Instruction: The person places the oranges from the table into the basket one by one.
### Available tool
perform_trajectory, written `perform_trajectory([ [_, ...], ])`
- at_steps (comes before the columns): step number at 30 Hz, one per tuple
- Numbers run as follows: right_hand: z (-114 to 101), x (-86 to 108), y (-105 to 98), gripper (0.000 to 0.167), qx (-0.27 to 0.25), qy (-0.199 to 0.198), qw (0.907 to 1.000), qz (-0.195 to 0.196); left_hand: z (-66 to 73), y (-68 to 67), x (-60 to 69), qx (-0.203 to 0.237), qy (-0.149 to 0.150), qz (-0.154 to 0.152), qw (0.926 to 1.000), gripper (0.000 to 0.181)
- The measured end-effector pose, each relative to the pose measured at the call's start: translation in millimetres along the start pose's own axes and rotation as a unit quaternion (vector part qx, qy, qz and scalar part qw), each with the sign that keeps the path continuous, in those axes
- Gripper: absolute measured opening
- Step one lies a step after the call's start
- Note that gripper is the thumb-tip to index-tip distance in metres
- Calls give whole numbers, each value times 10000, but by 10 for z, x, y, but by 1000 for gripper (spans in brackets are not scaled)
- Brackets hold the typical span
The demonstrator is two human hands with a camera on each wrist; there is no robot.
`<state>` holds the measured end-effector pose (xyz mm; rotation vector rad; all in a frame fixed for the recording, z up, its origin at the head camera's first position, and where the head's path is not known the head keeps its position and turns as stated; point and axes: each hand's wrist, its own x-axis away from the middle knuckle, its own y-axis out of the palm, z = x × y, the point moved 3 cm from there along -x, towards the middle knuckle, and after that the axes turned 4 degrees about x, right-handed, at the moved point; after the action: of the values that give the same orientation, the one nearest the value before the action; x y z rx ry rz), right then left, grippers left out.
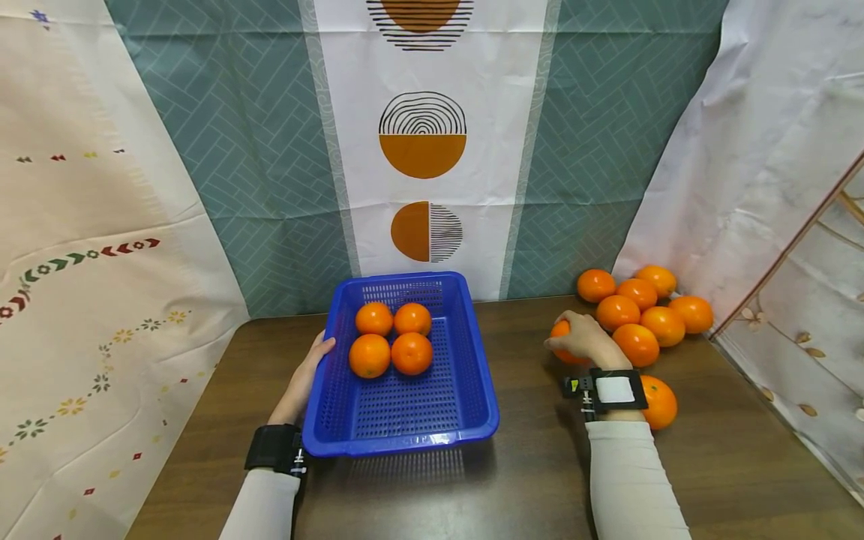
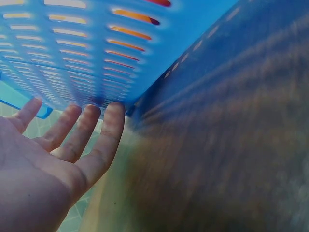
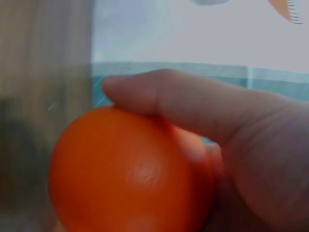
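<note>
Head view first: what markings do you have on you?

A small yellow mark (image 1: 574,385) on the gear at my right wrist, too small to read. The black strap (image 1: 638,391) there carries a white patch (image 1: 615,389).

And what are your hands doing?

My left hand (image 1: 307,373) lies along the outside of the blue basket (image 1: 403,445), loosely stretched out, fingertips at its slotted wall. My right hand (image 1: 586,337) grasps an orange (image 3: 130,174), fingers curled about it. Whether that fruit touches the tabletop (image 1: 523,375), I can't tell.

What's in the basket?

Four oranges (image 1: 369,355), two by two, to the right of my left hand. The grid floor shows on the side nearer my forearms and along the wall facing my right hand.

And outside it?

Seven loose oranges (image 1: 617,313) huddle beside and beyond my right hand. Another orange (image 1: 660,403) sits just right of that wrist, partly behind the strap.

Edges and room?

Dark wood stretches between the basket and my right hand, and back between my forearms. Beyond both hands, its far edge meets the green hanging cloth (image 1: 250,150).
</note>
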<state>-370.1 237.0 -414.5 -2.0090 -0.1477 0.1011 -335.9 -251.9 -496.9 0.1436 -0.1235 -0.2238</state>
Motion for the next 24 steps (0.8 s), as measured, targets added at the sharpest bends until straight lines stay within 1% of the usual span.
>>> perform_trajectory([
  [3,-36,10,-24,54,-120,-27,9999,112,-3,5,-5,31,6,-9,10000,61],
  [5,-81,22,-50,53,-326,-41,9993,203,-3,5,-5,47,10,-25,10000,61],
  [7,-110,33,-64,54,-524,5,9984,217,-2,6,-3,55,6,-37,10000,61],
  [11,-137,43,-75,55,-722,49,9972,192,1,7,1,65,10,-53,10000,60],
  [14,-165,27,-90,56,-734,-96,9967,334,0,5,2,49,21,-69,10000,60],
  [19,-276,15,-125,55,-1036,-466,9911,689,-1,2,5,65,39,-55,10000,60],
  [21,-327,15,-134,55,-1186,-574,9883,765,1,7,6,102,60,-63,9999,60],
  [24,-397,13,-141,55,-1408,-653,9849,773,8,16,4,144,103,-105,9998,60],
])
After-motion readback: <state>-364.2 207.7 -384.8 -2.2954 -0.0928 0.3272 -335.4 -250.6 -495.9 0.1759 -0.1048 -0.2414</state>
